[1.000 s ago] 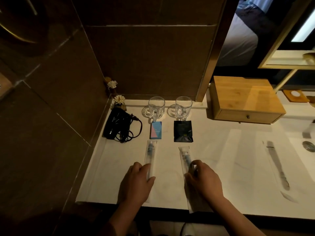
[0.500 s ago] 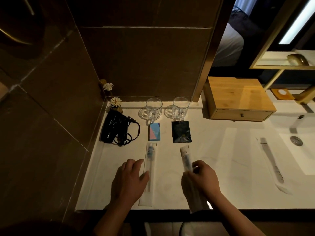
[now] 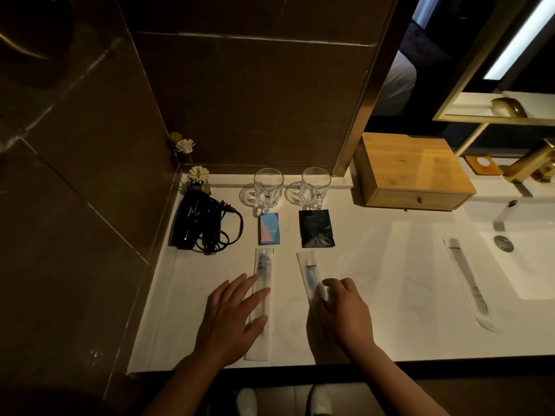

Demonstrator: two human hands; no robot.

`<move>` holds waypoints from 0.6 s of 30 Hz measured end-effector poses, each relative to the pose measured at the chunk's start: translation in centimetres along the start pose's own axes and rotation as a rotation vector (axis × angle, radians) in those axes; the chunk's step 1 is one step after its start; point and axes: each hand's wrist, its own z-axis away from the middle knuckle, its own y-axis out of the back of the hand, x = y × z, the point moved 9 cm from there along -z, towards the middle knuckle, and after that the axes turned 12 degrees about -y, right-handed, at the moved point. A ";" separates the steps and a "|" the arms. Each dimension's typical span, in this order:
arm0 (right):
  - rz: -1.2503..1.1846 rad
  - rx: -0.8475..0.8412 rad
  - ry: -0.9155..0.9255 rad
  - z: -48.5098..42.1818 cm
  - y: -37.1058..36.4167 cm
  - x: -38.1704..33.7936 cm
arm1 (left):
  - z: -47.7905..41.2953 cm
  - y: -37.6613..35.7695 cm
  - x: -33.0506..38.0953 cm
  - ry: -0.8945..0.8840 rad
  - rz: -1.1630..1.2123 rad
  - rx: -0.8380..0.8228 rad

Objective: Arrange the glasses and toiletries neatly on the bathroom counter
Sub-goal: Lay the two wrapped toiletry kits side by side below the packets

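Two clear glass mugs [image 3: 268, 187] [image 3: 315, 186] stand on glass coasters at the back of the white counter [image 3: 375, 280]. In front of them lie a blue-and-pink box [image 3: 269, 228] and a black sachet [image 3: 316, 229]. Nearer me lie two clear toothbrush packets. The left packet [image 3: 263, 265] lies straight, and my left hand [image 3: 231, 316] rests flat on its lower half with fingers spread. The right packet [image 3: 307, 271] is slightly tilted. My right hand [image 3: 345, 313] covers its lower end with fingers curled onto it.
A black hair dryer [image 3: 199, 225] with coiled cord lies at the left wall beside a flower diffuser [image 3: 198, 175]. A wooden drawer box [image 3: 411, 172] stands back right. A wrapped comb [image 3: 468, 277] lies beside the sink [image 3: 534, 265], under a gold faucet [image 3: 534, 166].
My left hand has spread its fingers flat over the left packet. The right packet, which hung over the counter's front edge, now lies further up on the counter under my right hand.
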 end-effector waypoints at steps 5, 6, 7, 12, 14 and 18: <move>0.029 -0.042 0.020 -0.1 -1.0 -1.0 | 0.1 -0.1 -0.2 0.008 0.018 -0.014; 0.021 -0.049 0.036 0.0 -1.2 -1.4 | 0.1 -0.1 -0.2 0.011 0.015 -0.014; 0.012 -0.052 0.048 0.1 -1.3 -1.8 | 0.1 -0.1 -0.3 0.017 0.014 -0.013; -0.036 -0.042 0.056 0.0 -2.0 -2.4 | 0.2 -0.1 -0.5 0.031 0.010 0.007; -0.039 -0.052 0.061 0.0 -2.2 -2.6 | 0.3 -0.1 -0.6 0.034 0.012 0.011; -0.044 -0.046 0.065 0.0 -2.3 -2.9 | 0.4 -0.1 -0.7 0.045 0.033 0.015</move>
